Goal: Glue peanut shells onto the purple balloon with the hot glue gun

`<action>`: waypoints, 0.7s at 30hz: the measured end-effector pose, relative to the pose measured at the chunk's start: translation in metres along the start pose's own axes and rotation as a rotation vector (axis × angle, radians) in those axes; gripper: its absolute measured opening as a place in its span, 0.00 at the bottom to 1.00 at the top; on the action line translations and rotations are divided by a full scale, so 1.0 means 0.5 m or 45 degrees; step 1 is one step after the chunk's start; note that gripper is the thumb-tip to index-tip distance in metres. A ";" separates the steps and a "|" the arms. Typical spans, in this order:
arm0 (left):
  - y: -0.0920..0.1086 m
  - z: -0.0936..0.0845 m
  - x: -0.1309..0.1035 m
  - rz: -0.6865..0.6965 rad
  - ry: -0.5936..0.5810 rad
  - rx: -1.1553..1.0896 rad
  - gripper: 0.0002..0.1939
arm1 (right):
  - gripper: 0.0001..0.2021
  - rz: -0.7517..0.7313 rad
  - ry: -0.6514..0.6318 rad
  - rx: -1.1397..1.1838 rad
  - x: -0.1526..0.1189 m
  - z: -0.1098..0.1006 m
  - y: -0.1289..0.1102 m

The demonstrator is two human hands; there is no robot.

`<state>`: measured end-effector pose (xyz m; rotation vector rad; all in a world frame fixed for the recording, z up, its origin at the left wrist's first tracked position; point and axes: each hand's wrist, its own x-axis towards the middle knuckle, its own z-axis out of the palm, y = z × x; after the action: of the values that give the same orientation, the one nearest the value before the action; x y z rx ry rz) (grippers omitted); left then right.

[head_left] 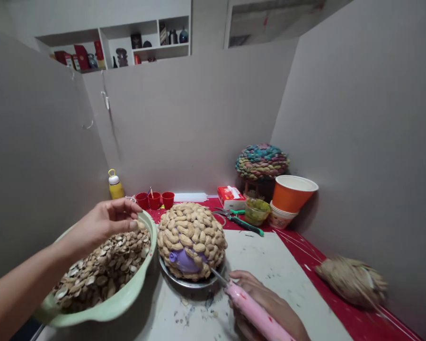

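Peanut shells (102,272) fill a pale green basin (128,303) at the left. Over its far right rim is my left hand (115,220), its thumb and fingers closed around a small tan piece, apparently a peanut shell. A dome covered in peanut shells (191,227) sits in a round metal dish (195,284) at the middle, with part of a purple balloon (186,260) bare at its near side. My right hand (266,303) grips a pink tool (255,310), whose thin metal tip points at the dome's lower right edge.
Behind the dome stand red cups (155,200), a yellow bottle (116,189) and a red-and-white box (230,196). Green-handled pliers (246,225), a glass bowl (257,211), an orange paper bucket (293,194) and a colourful dome (261,162) stand at the back right; a twine bundle (351,282) lies right.
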<state>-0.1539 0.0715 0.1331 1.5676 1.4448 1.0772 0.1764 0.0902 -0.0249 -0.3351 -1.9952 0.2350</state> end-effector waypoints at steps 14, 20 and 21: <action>-0.035 0.215 -0.104 0.513 0.325 0.337 0.12 | 0.03 -0.131 0.024 0.055 0.013 -0.012 -0.040; -0.029 0.225 -0.100 0.526 0.282 0.409 0.12 | 0.07 -0.128 0.045 0.075 0.003 -0.002 -0.025; -0.030 0.227 -0.098 0.527 0.287 0.419 0.12 | 0.08 -0.140 0.055 0.078 0.003 0.000 -0.024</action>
<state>-0.0553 0.0268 0.0717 2.1018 1.5434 1.3370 0.1742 0.0795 -0.0201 -0.1893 -1.9526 0.2174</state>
